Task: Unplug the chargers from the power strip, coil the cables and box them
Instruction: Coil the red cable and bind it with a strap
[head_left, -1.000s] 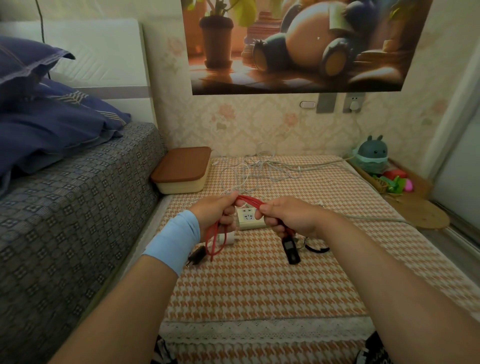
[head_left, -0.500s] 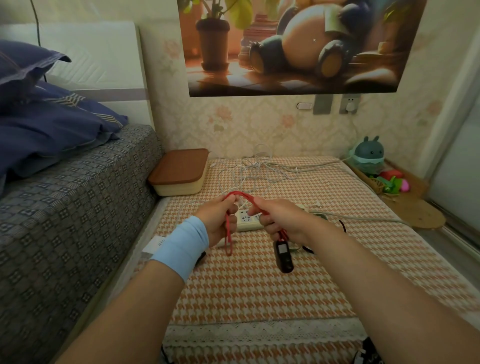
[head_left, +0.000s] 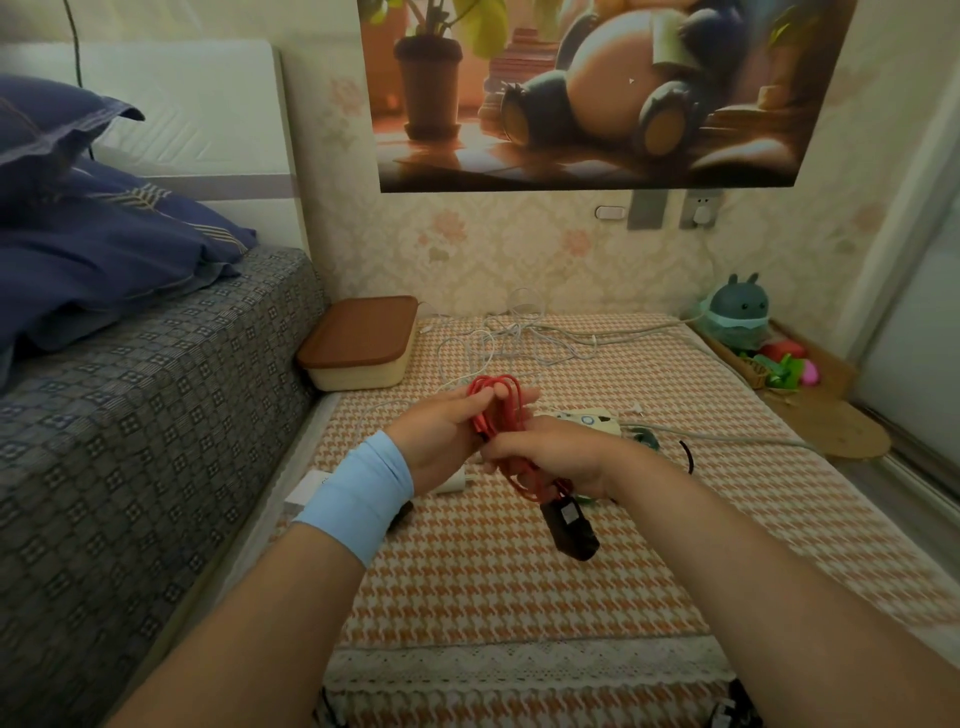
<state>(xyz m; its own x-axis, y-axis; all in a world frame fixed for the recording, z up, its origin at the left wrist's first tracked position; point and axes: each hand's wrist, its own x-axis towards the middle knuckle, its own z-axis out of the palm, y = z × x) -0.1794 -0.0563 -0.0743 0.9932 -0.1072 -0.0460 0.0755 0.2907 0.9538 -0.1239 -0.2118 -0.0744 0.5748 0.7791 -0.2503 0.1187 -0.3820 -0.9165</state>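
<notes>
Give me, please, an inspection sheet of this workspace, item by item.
Surface: houndstooth cloth, lying flat, lace edge nearest the camera.
Job's things: red cable in loops, black charger hanging from it; power strip behind the hands; box, lid on.
Clutter: plush toy and small toys at far right.
Hands: left hand holds the loops; right hand grips the cable below them.
Cables: white cables loose and tangled at the far edge.
Surroundings: bed on the left, poster on the wall.

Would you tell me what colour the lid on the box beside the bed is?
The lid is reddish-brown; the head view shows it clearly.
</notes>
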